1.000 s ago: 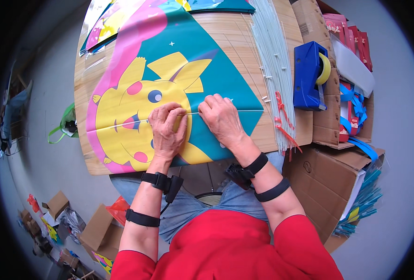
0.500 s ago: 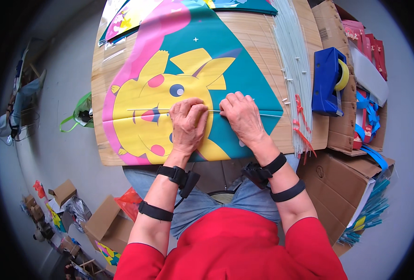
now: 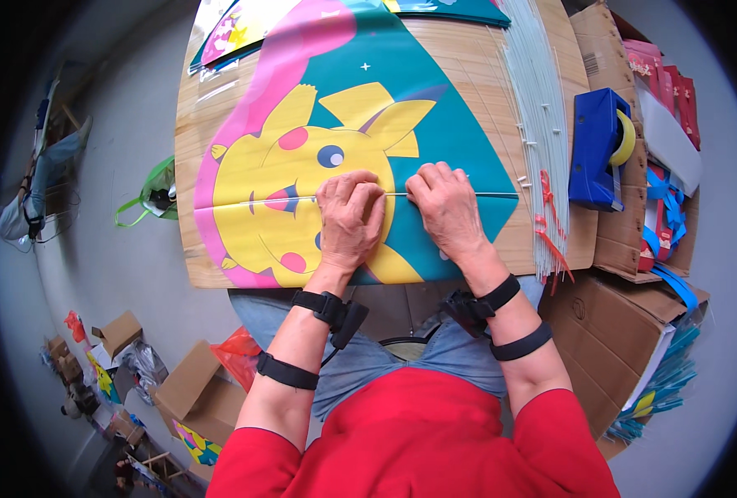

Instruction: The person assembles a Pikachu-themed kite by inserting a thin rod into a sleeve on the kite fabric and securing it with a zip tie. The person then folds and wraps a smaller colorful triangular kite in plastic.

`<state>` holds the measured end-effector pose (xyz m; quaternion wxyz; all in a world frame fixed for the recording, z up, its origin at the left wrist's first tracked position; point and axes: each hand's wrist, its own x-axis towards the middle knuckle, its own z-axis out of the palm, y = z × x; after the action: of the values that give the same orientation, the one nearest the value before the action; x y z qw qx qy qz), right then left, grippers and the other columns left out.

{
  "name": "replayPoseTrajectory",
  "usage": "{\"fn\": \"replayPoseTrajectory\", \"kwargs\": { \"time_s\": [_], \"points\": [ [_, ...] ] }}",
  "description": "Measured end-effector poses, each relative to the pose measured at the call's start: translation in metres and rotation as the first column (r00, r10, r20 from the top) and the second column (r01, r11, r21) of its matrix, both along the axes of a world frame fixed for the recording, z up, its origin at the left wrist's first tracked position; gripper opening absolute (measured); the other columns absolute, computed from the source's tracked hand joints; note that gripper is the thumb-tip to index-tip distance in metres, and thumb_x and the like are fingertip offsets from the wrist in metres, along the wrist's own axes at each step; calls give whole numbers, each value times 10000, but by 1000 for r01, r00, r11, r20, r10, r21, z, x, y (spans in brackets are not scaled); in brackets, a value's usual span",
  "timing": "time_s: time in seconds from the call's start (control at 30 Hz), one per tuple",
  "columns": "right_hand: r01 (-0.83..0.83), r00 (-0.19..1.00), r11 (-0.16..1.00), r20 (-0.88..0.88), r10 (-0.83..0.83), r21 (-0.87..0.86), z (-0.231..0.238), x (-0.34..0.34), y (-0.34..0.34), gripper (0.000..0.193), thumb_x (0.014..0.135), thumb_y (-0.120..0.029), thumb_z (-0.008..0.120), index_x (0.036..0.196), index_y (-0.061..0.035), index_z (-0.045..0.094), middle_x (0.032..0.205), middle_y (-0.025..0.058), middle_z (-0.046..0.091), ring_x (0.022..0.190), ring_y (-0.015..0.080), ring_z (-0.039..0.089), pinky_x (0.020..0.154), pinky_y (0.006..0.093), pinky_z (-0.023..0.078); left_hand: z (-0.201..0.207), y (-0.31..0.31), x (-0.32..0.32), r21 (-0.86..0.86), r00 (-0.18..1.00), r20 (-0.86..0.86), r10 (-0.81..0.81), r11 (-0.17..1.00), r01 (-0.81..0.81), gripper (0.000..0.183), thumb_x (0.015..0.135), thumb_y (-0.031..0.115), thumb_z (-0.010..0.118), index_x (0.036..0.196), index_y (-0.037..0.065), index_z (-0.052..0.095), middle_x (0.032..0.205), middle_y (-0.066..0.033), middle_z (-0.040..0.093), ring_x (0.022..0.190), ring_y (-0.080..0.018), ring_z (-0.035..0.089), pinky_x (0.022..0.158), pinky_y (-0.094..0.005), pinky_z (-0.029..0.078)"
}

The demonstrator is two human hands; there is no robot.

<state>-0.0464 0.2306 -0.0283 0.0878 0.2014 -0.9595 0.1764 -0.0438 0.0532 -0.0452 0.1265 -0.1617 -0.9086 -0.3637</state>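
Observation:
A printed kite sail lies across the wooden table, showing a yellow cartoon character on teal and pink. A thin pale rod runs along its crosswise fold, over the character's face. My left hand is closed on the rod near the middle of the sail, fingertips pinched together. A short way to the right, my right hand pinches the same line over the teal part. Both hands rest low against the sail, and the fingers hide the rod where they grip it.
Many thin pale rods lie along the table's right side, with red ties. Beyond them are a blue tape dispenser and cardboard boxes. More folded printed sheets lie at the far edge. A green bag is at left.
The whole view has shifted slightly, moving the table to the right in the picture. The rod's left part now lies closer along the fold. Both hands keep nearly the same places on the sail.

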Motion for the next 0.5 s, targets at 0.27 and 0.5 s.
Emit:
{"fn": "replayPoseTrajectory", "kwargs": {
  "time_s": [0.27,0.5],
  "points": [
    [-5,999,999,32,6,-41,4,0,0,95,799,-121,641,830,-90,557,850,68,533,867,239,558,728,379,424,-2,-1,2,21,1000,1,6,1000,-6,145,786,76,701,911,104,633,1043,-46,622,1012,-261,557,936,-407,372],
    [13,1000,1000,19,-12,-20,0,0,1,60,792,-116,598,804,-95,543,845,77,541,864,241,563,722,378,435,2,0,-2,34,1000,-20,-19,999,20,125,786,59,696,891,83,632,1020,-61,635,981,-277,573,905,-402,400]
  ]
}}
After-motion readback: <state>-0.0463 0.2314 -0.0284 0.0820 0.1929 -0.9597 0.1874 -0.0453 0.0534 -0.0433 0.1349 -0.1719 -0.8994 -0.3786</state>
